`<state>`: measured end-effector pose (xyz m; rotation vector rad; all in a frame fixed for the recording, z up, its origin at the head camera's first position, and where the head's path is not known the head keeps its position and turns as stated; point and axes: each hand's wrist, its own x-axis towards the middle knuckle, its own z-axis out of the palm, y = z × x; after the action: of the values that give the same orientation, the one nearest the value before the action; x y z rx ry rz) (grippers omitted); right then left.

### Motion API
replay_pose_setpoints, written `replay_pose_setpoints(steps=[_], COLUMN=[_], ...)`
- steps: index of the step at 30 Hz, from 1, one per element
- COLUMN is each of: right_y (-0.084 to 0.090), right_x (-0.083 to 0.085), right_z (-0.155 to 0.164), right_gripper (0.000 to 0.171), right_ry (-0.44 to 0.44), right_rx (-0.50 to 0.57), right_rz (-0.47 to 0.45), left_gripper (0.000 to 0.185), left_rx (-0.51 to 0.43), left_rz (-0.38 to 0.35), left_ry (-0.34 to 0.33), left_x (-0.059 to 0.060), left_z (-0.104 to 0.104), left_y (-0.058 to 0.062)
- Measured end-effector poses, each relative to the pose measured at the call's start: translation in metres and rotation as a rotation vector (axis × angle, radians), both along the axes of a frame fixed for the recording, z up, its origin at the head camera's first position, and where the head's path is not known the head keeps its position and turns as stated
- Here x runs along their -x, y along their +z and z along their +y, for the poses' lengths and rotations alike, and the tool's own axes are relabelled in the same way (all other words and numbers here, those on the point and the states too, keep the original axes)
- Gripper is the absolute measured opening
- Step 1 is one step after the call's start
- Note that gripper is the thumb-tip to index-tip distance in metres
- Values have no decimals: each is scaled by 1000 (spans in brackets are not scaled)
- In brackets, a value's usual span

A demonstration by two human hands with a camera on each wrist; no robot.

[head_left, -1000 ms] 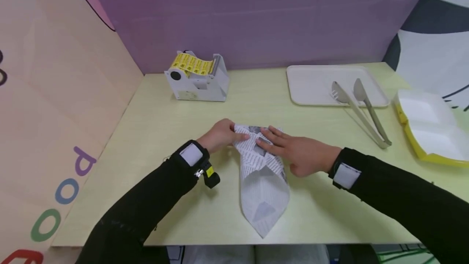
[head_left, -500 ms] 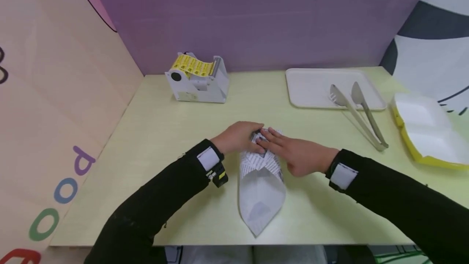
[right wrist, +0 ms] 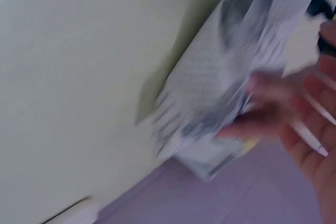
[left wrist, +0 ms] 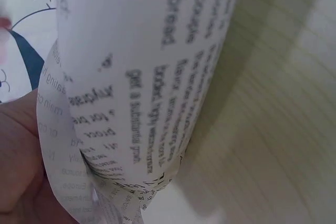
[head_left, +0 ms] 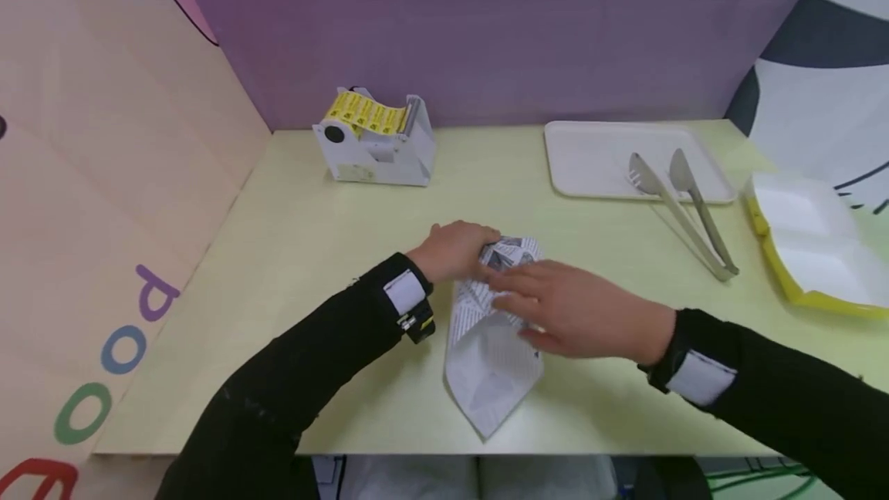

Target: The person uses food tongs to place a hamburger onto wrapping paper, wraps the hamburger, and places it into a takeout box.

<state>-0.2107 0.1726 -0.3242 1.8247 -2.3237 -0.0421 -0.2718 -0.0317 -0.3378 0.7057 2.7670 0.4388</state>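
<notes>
Head view: a white label dispenser with a yellow roll [head_left: 373, 139] stands at the back of the pale green table [head_left: 292, 238]; steel tongs [head_left: 684, 207] lie across a white tray [head_left: 597, 160]. The printed paper cone [head_left: 489, 338] lies at centre, between both hands. The left hand [head_left: 454, 249] grips its crumpled top; the right hand [head_left: 576, 311] lies over it, fingers straight. Left wrist view alone shows legible print [left wrist: 142, 77]. A purple wall stands behind.

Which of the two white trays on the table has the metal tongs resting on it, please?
The flat tray at the back; the tongs rest their tips on it. The yellow-edged compartment tray at the right edge holds nothing.
</notes>
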Motion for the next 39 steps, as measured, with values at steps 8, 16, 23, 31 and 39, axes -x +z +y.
replay_pose_setpoints(steps=[8, 16, 23, 31, 39], right_y=[-30, -41, -31, -11, 9], right_x=[-48, -41, -34, -22, -11], right_z=[-8, -7, 0, -1, -7], right_gripper=[30, 21, 6, 57, 18], right_ry=[191, 45, -1, -78, -201], right_rx=[-175, -165, 35, 184, 274], right_rz=[308, 407, 314, 315, 215], left_gripper=[69, 59, 68, 59, 53], left_rx=[81, 75, 98, 82, 115], left_rz=[42, 50, 42, 55, 99], left_ry=[23, 42, 72, 88, 76], left_x=[-4, -4, -4, -7, -10], left_z=[3, 3, 4, 7, 8], left_y=[2, -1, 0, -1, -3])
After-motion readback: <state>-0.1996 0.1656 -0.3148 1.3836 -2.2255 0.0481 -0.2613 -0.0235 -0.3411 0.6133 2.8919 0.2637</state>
